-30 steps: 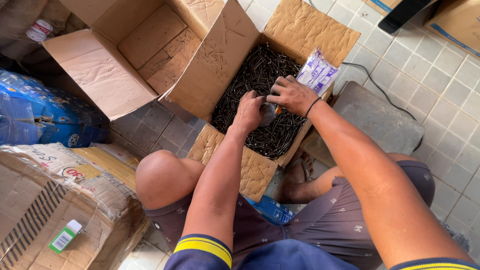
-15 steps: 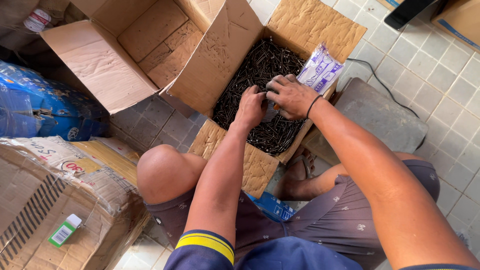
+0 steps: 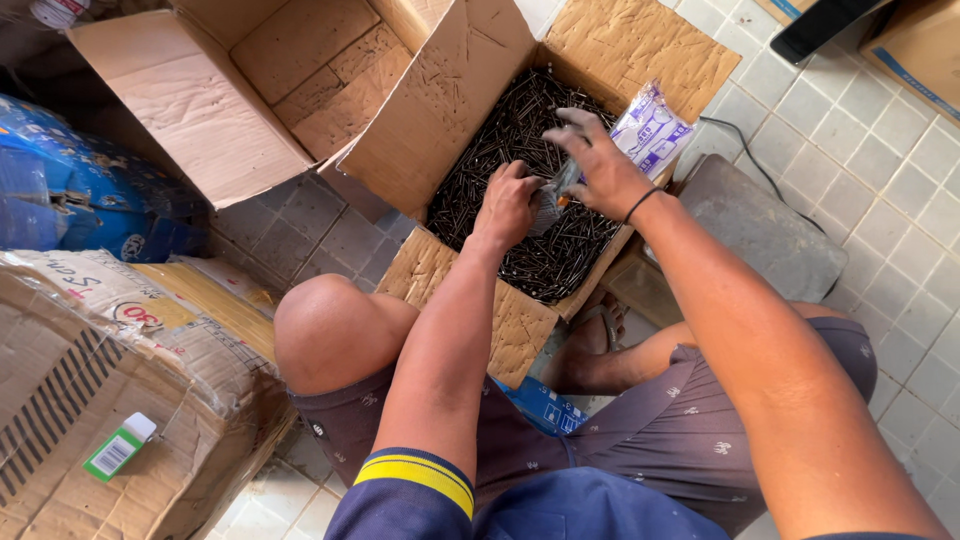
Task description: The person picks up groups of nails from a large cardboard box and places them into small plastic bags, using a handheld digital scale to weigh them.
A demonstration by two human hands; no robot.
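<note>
Navy sleeve with yellow stripes, patterned purple-grey shorts, thin black wristband (image 3: 640, 205).

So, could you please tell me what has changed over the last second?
The right hand has lifted slightly off the dark nails, fingers spreading. The left hand stays closed on a small bundle. The open cardboard box, plastic packet and empty box have not moved.

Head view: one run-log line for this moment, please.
left hand: fist closed in dark screws | right hand: above open cardboard box, pinching small grey item | printed plastic packet: at box edge
</note>
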